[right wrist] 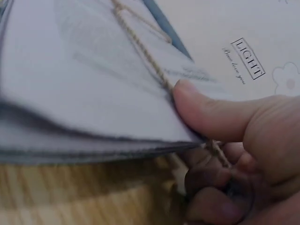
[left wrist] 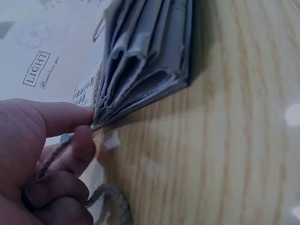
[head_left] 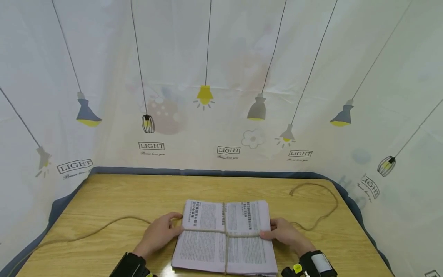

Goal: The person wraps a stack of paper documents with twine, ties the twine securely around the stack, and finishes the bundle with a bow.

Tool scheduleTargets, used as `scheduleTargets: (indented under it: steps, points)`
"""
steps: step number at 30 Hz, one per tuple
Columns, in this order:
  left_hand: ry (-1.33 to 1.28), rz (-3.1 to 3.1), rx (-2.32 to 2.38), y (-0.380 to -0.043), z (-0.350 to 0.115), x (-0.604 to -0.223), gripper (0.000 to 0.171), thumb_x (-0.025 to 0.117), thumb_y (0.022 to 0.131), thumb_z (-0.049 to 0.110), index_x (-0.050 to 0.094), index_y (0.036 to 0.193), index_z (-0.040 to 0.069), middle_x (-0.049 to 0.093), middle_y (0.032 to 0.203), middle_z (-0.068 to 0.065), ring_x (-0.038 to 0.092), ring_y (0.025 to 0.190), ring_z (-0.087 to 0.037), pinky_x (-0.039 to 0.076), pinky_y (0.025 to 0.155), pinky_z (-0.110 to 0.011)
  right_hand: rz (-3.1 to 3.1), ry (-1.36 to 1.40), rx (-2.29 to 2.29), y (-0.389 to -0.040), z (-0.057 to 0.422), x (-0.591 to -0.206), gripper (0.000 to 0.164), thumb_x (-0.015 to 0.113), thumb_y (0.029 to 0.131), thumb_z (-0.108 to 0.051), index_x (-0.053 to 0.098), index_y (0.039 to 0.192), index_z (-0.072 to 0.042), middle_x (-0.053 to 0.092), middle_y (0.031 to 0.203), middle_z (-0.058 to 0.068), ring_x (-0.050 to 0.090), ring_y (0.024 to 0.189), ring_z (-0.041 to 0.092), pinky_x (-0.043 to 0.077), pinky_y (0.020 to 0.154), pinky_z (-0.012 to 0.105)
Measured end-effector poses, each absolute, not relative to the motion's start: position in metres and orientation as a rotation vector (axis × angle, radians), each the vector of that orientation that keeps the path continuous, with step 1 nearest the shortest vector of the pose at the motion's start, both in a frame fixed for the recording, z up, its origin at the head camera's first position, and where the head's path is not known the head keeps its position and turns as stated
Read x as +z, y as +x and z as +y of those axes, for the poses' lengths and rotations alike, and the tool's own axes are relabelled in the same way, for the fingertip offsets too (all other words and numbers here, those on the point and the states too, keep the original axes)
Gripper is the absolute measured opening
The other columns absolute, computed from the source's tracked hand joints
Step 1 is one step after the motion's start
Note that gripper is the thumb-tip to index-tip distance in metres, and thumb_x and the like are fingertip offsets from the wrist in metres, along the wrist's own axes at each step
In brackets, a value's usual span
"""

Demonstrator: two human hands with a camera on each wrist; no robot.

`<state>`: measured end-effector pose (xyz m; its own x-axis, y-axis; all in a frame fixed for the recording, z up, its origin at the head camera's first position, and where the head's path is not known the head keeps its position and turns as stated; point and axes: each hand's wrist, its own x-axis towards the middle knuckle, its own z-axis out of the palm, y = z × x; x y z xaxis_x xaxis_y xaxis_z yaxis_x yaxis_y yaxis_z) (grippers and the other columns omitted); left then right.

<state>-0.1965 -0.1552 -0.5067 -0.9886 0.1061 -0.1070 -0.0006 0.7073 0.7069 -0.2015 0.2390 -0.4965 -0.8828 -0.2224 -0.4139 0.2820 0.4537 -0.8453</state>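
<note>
A stack of folded newspapers point(head_left: 200, 252) lies on the table, with jute rope point(head_left: 204, 231) crossing over its top in both directions. My left hand point(head_left: 159, 232) is at the stack's left edge. In the left wrist view, its fingertips meet the layered paper edge point(left wrist: 140, 61) while rope point(left wrist: 56, 157) runs through the curled fingers. At the opposite edge, my right hand point(head_left: 285, 232) grips the stack, thumb point(right wrist: 206, 110) on top beside the rope point(right wrist: 147, 54) and fingers curled below. Rope also passes among those lower fingers, which the stack partly hides.
One loose rope tail point(head_left: 104, 227) trails left across the wooden table point(head_left: 145, 192) to its near edge. Another tail point(head_left: 337, 204) curves over the right side. Behind stands a pale curtain point(head_left: 187, 154) printed with lamps, with a dark blue border along the table's back and sides.
</note>
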Motion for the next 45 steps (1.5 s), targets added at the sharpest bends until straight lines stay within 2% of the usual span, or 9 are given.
scheduleTargets:
  steps: [6,10,15,18,23,30,37,39,45]
  points:
    - [0.127,2.718,1.224,-0.196,-0.156,-0.507,0.049,0.073,0.082,0.032,0.060,0.124,0.011,0.057,0.072,0.003,0.049,0.061,-0.014,0.037,0.056,-0.029,2.253,-0.058,-1.484,-0.196,0.246,-0.503,0.051,0.074,0.083,-0.021,0.057,0.124,0.002,0.068,0.106,0.012,0.063,0.091,0.021,0.049,0.082,0.036]
    - [0.216,2.640,1.329,-0.198,-0.159,-0.512,0.049,0.073,0.083,0.026,0.059,0.124,0.005,0.059,0.080,0.002,0.053,0.073,-0.015,0.043,0.068,-0.032,2.262,-0.110,-1.557,-0.195,0.247,-0.508,0.052,0.075,0.082,-0.020,0.056,0.125,0.003,0.067,0.109,0.014,0.063,0.091,0.021,0.048,0.079,0.032]
    - [0.369,2.577,1.380,-0.198,-0.167,-0.519,0.030,0.069,0.087,0.025,0.061,0.113,0.014,0.062,0.099,0.002,0.054,0.098,-0.017,0.041,0.089,-0.045,2.242,-0.160,-1.600,-0.194,0.247,-0.510,0.051,0.073,0.083,-0.021,0.056,0.125,0.003,0.066,0.112,0.015,0.063,0.092,0.021,0.048,0.077,0.031]
    - [0.467,2.500,1.398,-0.198,-0.171,-0.520,0.026,0.064,0.092,0.027,0.055,0.115,0.019,0.065,0.110,-0.001,0.057,0.106,-0.019,0.041,0.094,-0.052,2.258,-0.197,-1.589,-0.194,0.248,-0.511,0.050,0.072,0.085,-0.022,0.056,0.125,0.003,0.066,0.112,0.015,0.063,0.093,0.021,0.050,0.077,0.031]
    - [0.566,2.400,1.392,-0.196,-0.176,-0.518,0.029,0.055,0.097,0.032,0.046,0.123,0.022,0.065,0.120,-0.007,0.063,0.104,-0.016,0.048,0.089,-0.046,2.408,-0.382,-1.419,-0.195,0.250,-0.511,0.044,0.069,0.087,-0.028,0.058,0.123,-0.004,0.067,0.111,0.010,0.064,0.092,0.018,0.051,0.078,0.031]
    - [0.593,2.348,1.431,-0.195,-0.179,-0.512,0.034,0.057,0.096,0.029,0.046,0.125,0.015,0.067,0.115,-0.008,0.064,0.100,-0.015,0.050,0.085,-0.038,2.473,-0.528,-1.186,-0.199,0.255,-0.495,0.037,0.067,0.088,-0.033,0.061,0.116,-0.010,0.068,0.104,0.000,0.062,0.086,0.014,0.050,0.076,0.032]
    - [0.602,2.401,1.407,-0.196,-0.183,-0.497,0.048,0.060,0.094,0.033,0.049,0.133,0.006,0.069,0.112,-0.003,0.063,0.103,-0.014,0.048,0.093,-0.044,2.505,-0.550,-1.166,-0.201,0.258,-0.473,0.037,0.069,0.086,-0.029,0.060,0.118,-0.011,0.068,0.104,0.000,0.062,0.089,0.014,0.050,0.077,0.033]
    - [0.620,2.456,1.384,-0.196,-0.183,-0.490,0.048,0.060,0.094,0.034,0.052,0.130,0.004,0.069,0.112,-0.004,0.062,0.103,-0.014,0.049,0.092,-0.044,2.548,-0.553,-1.160,-0.203,0.258,-0.468,0.036,0.070,0.085,-0.028,0.061,0.116,-0.012,0.068,0.101,-0.001,0.061,0.086,0.014,0.049,0.074,0.031]
    - [0.673,2.646,1.370,-0.200,-0.180,-0.473,0.031,0.060,0.093,0.037,0.061,0.117,0.016,0.068,0.111,-0.001,0.064,0.098,-0.011,0.053,0.081,-0.034,2.771,-0.570,-1.130,-0.205,0.255,-0.452,0.027,0.075,0.080,-0.024,0.063,0.104,-0.019,0.059,0.079,-0.005,0.047,0.066,0.012,0.037,0.054,0.024]
